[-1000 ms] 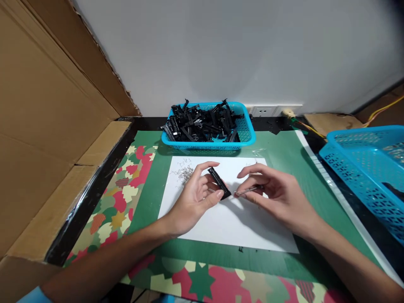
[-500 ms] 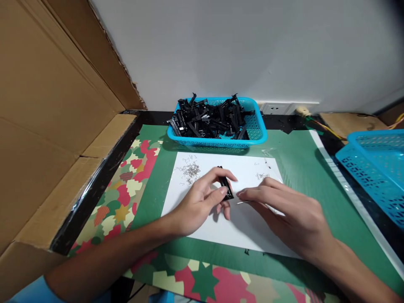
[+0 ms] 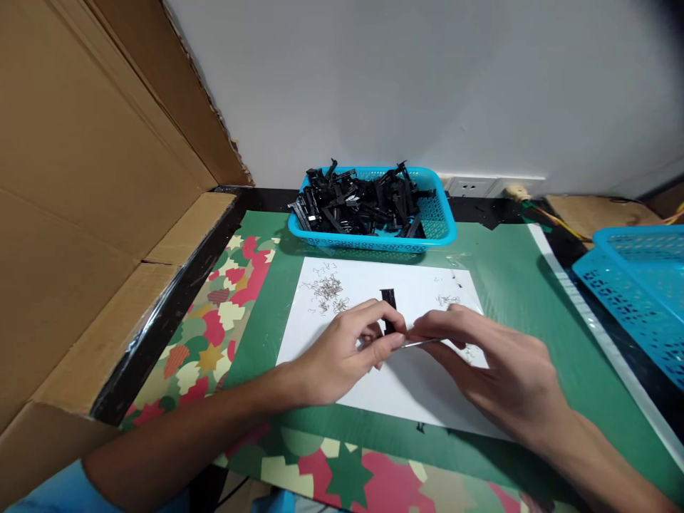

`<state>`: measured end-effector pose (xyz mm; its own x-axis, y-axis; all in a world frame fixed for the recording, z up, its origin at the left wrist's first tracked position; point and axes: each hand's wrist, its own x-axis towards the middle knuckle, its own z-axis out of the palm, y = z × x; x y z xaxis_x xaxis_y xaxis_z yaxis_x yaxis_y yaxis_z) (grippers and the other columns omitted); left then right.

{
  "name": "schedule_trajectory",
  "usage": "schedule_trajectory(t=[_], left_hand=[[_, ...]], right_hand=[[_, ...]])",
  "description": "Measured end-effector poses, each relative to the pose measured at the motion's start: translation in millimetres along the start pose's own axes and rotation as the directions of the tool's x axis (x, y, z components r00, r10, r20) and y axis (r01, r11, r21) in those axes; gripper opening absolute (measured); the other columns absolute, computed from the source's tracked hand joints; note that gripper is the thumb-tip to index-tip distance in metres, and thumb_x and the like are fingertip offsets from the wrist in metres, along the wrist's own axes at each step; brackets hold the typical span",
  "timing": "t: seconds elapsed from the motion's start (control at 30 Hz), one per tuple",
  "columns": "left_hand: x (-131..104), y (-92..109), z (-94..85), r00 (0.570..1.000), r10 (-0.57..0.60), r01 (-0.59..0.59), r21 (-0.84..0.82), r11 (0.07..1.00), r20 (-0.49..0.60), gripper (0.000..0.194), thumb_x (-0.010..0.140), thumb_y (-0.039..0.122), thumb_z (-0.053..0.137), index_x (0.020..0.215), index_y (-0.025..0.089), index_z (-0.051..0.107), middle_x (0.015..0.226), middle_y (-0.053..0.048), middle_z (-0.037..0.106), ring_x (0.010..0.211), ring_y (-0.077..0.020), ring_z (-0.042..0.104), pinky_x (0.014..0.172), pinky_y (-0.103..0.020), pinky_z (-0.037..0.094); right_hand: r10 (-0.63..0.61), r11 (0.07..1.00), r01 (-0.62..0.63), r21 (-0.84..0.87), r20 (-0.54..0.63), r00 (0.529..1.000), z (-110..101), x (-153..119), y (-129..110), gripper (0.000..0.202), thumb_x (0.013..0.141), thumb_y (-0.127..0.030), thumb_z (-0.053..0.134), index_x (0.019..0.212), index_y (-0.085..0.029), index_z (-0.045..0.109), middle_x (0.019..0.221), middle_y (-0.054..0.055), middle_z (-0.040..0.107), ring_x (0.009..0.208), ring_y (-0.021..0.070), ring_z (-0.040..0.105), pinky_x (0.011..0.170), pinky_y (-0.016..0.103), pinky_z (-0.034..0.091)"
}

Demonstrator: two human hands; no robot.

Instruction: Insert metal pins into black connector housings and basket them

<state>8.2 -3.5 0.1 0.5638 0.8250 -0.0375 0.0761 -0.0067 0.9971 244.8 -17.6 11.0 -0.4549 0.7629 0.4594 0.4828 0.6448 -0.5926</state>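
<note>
My left hand (image 3: 347, 353) is closed on a small, narrow black plastic part (image 3: 390, 302), its upper end standing out above the fingers. In my right hand (image 3: 494, 356) is a thin silvery metal tool (image 3: 420, 343), whose tip meets the left thumb and the lower end of the part. My fingers hide that contact. Both hands are over a white sheet of paper (image 3: 368, 388). Beyond the left hand lies a heap of tiny bent wire pieces (image 3: 327, 288). A smaller cluster of such wires (image 3: 447, 300) lies just past the right hand.
A blue basket (image 3: 374, 243) piled with black plastic parts (image 3: 347, 203) stands at the back against the wall. Another blue basket (image 3: 635, 285) is at the right edge. Cardboard (image 3: 96, 178) walls off the left side. A plug (image 3: 517, 192) with wires sits in the wall socket.
The black part has turned more upright in my left hand. My two hands have come together, and the metal tool now reaches the part's lower end.
</note>
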Motion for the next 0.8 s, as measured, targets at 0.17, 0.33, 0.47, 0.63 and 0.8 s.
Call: schedule_trajectory(t=[0.17,0.33,0.47,0.63,0.8], left_hand=[[-0.1,-0.7,0.7,0.999,0.026,-0.024,0.055,0.998,-0.035,0.018,0.106,0.038,0.061,0.108,0.021,0.065,0.096,-0.003,0.062,0.075,-0.0133,0.059,0.068,-0.027,0.05],[-0.2,0.8,1.2,0.996,0.039,-0.037,0.02,0.999,-0.085,0.021,0.106,0.042,0.063,0.105,0.021,0.067,0.1,-0.004,0.063,0.078,-0.0134,0.059,0.068,-0.025,0.049],[-0.2,0.6,1.4,0.996,0.03,-0.03,0.001,1.0,-0.089,0.021,0.105,0.042,0.064,0.106,0.02,0.067,0.101,-0.004,0.065,0.08,-0.0137,0.06,0.068,-0.025,0.049],[-1.4,-1.1,1.4,0.996,0.032,-0.032,0.003,0.999,-0.088,0.021,0.105,0.041,0.065,0.115,0.022,0.067,0.102,-0.004,0.065,0.078,-0.0137,0.061,0.07,-0.027,0.05],[-0.7,-3.6,2.9,0.985,0.082,-0.104,-0.14,0.985,-0.154,0.034,0.104,0.039,0.069,0.131,0.027,0.052,0.101,-0.002,0.065,0.073,-0.0119,0.061,0.068,-0.027,0.05]], right_hand=[[0.039,0.997,-0.038,0.065,-0.006,0.999,0.0,1.3,-4.4,0.021,0.102,-0.012,0.066,0.116,-0.027,0.07,0.093,0.002,0.076,0.074,0.0168,0.068,0.064,0.031,0.052],[0.155,0.978,-0.15,0.147,-0.021,0.988,1.1,1.1,-4.1,0.013,0.102,-0.019,0.07,0.108,-0.029,0.076,0.094,0.002,0.078,0.079,0.0191,0.069,0.073,0.036,0.053],[0.198,0.963,-0.185,0.197,-0.043,0.979,4.3,-0.1,-4.9,0.014,0.102,-0.02,0.071,0.107,-0.03,0.077,0.094,0.001,0.077,0.078,0.0182,0.067,0.074,0.035,0.052],[0.304,0.922,-0.29,0.255,-0.018,0.952,7.4,-0.7,-9.4,0.008,0.102,-0.027,0.071,0.103,-0.028,0.078,0.093,0.003,0.077,0.079,0.0184,0.067,0.072,0.034,0.051],[0.511,0.763,-0.467,0.446,0.025,0.859,6.2,3.0,-8.1,0.02,0.094,-0.042,0.081,0.09,-0.022,0.081,0.08,0.005,0.074,0.066,0.0166,0.063,0.056,0.027,0.048]])
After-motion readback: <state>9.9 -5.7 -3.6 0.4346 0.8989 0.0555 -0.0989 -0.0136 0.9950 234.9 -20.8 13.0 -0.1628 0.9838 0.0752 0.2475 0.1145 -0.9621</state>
